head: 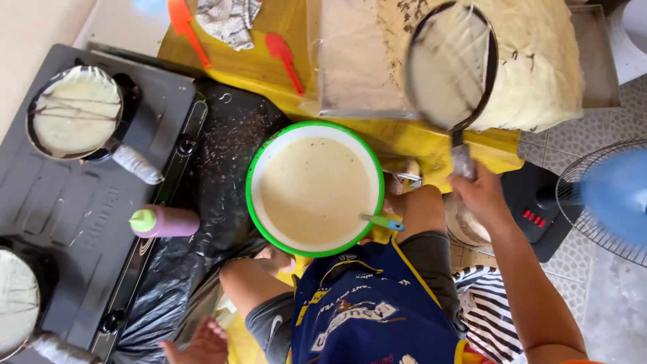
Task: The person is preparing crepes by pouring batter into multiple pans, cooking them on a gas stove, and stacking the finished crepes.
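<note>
Best tipping gently: right hand (480,195) clenched around pan (450,66) handle over crepe stack (539,67), left hand (202,345) released, empty.

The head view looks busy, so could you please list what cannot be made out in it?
- Left hand: cut off by the bottom edge, fingers only partly seen.
- Pan held by the right hand: motion-blurred, so its surface is unclear.
- Lower-left pan: cut off by the left edge.
- Ladle in the bowl: its scoop is sunk in batter.
- Fan: blurred, cut off at right.
</note>
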